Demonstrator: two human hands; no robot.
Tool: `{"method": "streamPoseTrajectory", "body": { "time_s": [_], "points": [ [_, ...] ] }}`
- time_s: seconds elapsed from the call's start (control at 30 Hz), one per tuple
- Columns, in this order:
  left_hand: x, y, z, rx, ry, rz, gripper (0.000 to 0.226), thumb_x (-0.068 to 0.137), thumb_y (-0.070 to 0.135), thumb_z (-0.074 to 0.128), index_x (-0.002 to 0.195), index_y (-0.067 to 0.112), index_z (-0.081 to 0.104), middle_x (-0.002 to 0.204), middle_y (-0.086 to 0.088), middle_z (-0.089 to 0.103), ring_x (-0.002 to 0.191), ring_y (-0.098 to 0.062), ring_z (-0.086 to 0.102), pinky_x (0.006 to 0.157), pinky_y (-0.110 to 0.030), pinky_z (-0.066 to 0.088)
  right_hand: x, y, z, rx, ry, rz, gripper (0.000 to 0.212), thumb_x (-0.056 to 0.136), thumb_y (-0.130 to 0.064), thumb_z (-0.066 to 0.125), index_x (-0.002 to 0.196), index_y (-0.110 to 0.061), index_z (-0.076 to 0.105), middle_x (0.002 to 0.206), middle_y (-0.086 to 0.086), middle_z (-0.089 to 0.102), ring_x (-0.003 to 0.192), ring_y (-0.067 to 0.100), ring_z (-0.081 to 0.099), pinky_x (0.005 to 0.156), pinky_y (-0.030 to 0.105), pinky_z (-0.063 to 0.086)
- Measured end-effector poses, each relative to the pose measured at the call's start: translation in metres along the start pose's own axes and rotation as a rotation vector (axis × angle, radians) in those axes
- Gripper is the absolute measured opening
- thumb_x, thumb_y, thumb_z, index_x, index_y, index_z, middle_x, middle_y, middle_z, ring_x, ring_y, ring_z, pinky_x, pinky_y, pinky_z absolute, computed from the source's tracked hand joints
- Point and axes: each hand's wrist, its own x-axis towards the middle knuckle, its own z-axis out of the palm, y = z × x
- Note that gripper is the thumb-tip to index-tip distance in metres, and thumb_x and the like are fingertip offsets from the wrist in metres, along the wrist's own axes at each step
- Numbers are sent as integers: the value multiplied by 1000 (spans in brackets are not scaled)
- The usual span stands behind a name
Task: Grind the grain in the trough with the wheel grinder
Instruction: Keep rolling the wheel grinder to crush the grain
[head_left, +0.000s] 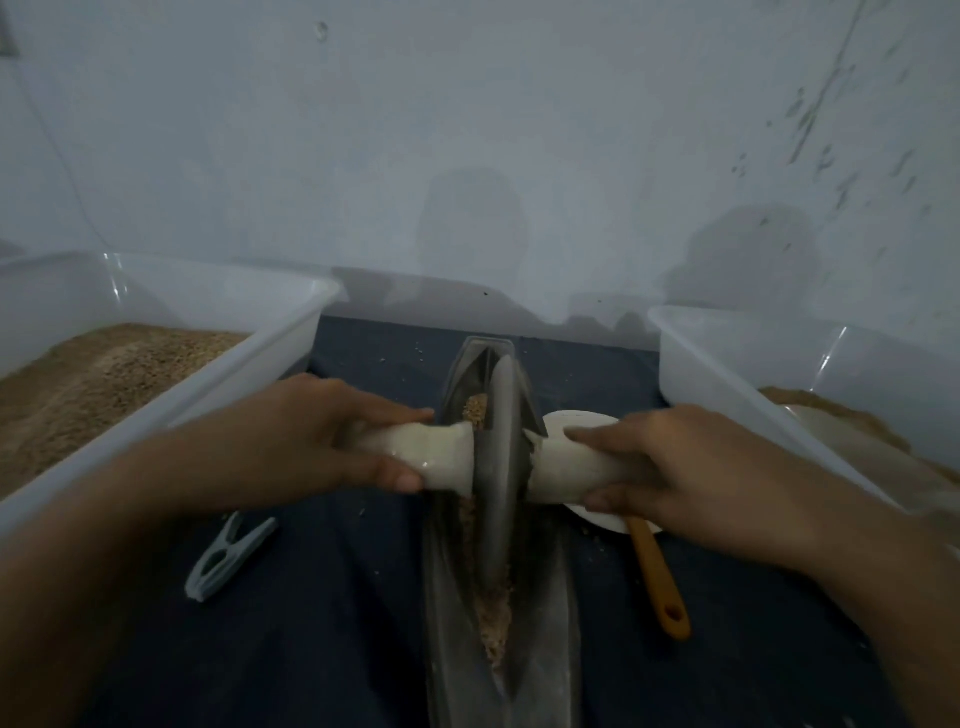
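A long dark metal trough (550, 597) runs away from me down the middle of the dark cloth. The grey wheel (500, 467) of the grinder stands on edge in its groove, toward the far half. Brown grain (493, 618) lies in the groove in front of the wheel, and a little shows behind it (476, 408). My left hand (311, 441) grips the pale left handle (441, 457). My right hand (670, 467) grips the pale right handle (558, 470).
A clear tub (291, 358) of brown grain stands at the left and another clear tub (727, 395) with some grain at the right. A white dish (576, 415) and an orange-handled tool (660, 582) lie right of the trough. A grey clothes peg (228, 556) lies to the left. A pale wall rises behind.
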Motion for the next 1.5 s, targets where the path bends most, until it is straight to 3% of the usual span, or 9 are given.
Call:
{"method": "streamPoseTrajectory", "body": {
  "time_s": [0.17,0.33,0.47,0.63,0.77,0.87,1.1,1.27,1.5],
  "points": [
    [-5,9,-6,-76,-145,40,55,53,84,53,105,76,40,106,37,61,98,13,58,89,-14,46,-13,1,-14,166,-185,-1,46,77,-59,59,122,-50,52,105,-28,62,95,-8,56,80,13,43],
    [9,2,10,179,119,-12,55,59,79,42,112,70,34,91,33,52,86,9,53,72,-12,37,11,2,14,3,97,128,57,86,-49,57,138,-42,36,122,-10,58,106,8,52,78,21,35],
    [19,-12,32,412,391,-9,62,81,55,53,138,44,33,112,10,58,109,-14,51,87,-28,30,26,4,34,-152,319,105,58,93,-42,49,145,-30,27,120,-5,56,107,13,47,83,23,29],
    [14,-12,19,201,195,-37,70,63,69,47,130,52,36,95,22,51,93,3,53,70,-10,33,22,1,24,-135,216,42,58,91,-44,51,143,-33,31,116,-7,57,103,12,47,77,21,27],
    [1,-1,1,-18,-45,-17,47,57,84,50,102,72,46,97,33,63,91,18,55,80,-5,41,1,2,3,-18,41,-15,51,82,-51,59,130,-43,47,90,-19,55,82,-3,48,72,12,37],
    [-4,3,-7,-95,-179,40,52,56,81,53,107,72,45,100,36,63,89,11,60,78,-8,44,-9,2,-8,149,-106,8,47,76,-58,61,120,-56,45,110,-16,63,98,-1,55,87,26,46],
    [9,-7,10,-33,18,-99,53,56,72,50,107,70,35,105,28,56,90,13,54,73,-4,39,12,-4,16,-117,229,48,57,89,-48,52,141,-40,31,118,-12,57,105,8,49,73,18,25],
    [17,-13,29,264,292,-56,66,73,61,52,135,46,33,111,8,59,103,-12,54,82,-26,38,29,5,34,-208,321,68,58,96,-37,46,147,-32,19,127,-10,51,112,11,42,89,20,23],
    [0,0,1,-23,-50,-26,47,57,74,55,104,68,47,89,36,64,86,15,57,74,-3,39,4,5,3,4,41,-27,51,83,-48,61,132,-44,45,103,-16,60,88,-4,49,74,14,36]
  ]
}}
